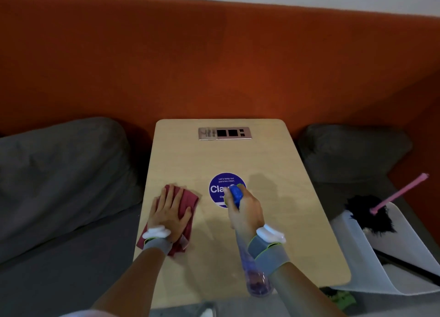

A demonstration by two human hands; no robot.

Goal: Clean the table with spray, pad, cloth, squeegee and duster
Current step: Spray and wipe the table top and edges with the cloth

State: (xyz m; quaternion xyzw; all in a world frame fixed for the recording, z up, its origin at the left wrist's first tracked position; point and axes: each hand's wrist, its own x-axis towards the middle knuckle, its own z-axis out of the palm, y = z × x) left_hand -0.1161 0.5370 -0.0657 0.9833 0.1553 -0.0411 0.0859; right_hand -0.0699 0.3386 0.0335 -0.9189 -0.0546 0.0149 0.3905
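A light wooden table (273, 164) stands in front of me with a round blue sticker (220, 184) near its middle. My left hand (170, 213) lies flat, palm down, on a folded dark red cloth (188, 197) at the table's left side. My right hand (246, 212) grips a spray bottle by its neck; the blue nozzle (235, 194) points forward over the sticker and the clear purple-tinted body (256, 281) hangs back under my wrist. A black feather duster (367, 215) with a pink handle (402, 193) rests in a white container to the right.
A metal power socket panel (225, 133) is set into the far end of the table. Grey cushions (62, 173) lie on both sides against an orange backrest (214, 66). The white container (404, 252) also holds a black rod. Something green (341, 299) lies below it.
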